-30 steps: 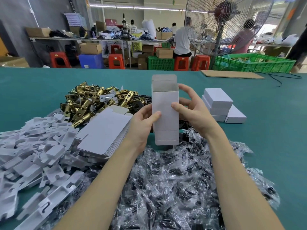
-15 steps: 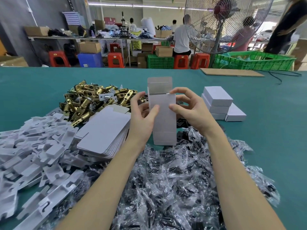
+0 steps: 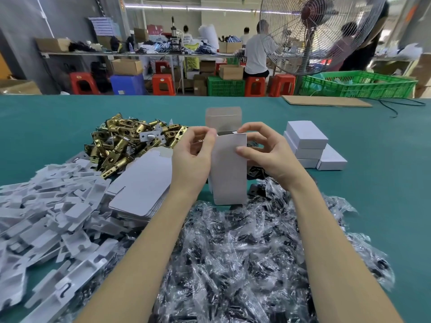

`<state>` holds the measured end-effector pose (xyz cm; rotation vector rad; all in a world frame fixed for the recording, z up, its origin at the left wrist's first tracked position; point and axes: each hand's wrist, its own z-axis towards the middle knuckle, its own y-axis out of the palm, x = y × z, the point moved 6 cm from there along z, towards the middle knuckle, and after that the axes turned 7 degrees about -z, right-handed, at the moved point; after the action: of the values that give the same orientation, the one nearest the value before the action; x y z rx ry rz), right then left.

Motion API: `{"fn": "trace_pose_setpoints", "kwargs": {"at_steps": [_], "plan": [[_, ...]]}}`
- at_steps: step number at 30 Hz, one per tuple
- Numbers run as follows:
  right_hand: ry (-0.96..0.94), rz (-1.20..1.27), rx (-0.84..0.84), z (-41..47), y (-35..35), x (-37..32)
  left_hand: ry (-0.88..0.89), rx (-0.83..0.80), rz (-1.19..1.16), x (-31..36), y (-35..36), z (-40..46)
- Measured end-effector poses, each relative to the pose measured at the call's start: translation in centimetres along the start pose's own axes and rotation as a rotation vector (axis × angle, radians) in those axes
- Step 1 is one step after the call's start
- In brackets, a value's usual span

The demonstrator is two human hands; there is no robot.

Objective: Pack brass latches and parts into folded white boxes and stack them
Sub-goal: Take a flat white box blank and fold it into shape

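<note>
Box opens up, ready to fill.
Both hands' fingers grip the box (image 3: 229,169); it is lower now, its top flap (image 3: 223,118) up, no latches (image 3: 126,141) inside yet.

You work on a teal surface (image 3: 70,117). The box (image 3: 229,169) you hold is plain white, its raised flap grey inside. At ten o'clock lie shiny brass latches (image 3: 121,141); at eight, white inserts (image 3: 46,217); at six, clear bags with black parts (image 3: 245,264); at two, white finished boxes (image 3: 307,141).
</note>
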<state>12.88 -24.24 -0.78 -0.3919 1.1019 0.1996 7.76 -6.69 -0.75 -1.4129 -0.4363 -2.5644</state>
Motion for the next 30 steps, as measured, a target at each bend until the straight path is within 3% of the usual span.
{"fn": "trace_pose_setpoints", "kwargs": {"at_steps": [4, 8, 15, 30], "plan": [[-0.005, -0.006, -0.015, 0.1, 0.3, -0.3, -0.005, 0.027, 0.006, 0.4, -0.3, 0.6], [-0.002, 0.003, -0.015, 0.1, 0.3, -0.5, -0.141, 0.002, -0.170, 0.1, -0.2, 0.9], [0.002, 0.013, -0.046, 0.1, 0.6, -0.8, -0.189, -0.075, -0.133, 1.1, -0.4, 1.4], [0.017, 0.012, -0.051, 0.0, 0.6, -1.1, -0.110, -0.169, -0.114, 1.8, 0.0, 1.4]]}}
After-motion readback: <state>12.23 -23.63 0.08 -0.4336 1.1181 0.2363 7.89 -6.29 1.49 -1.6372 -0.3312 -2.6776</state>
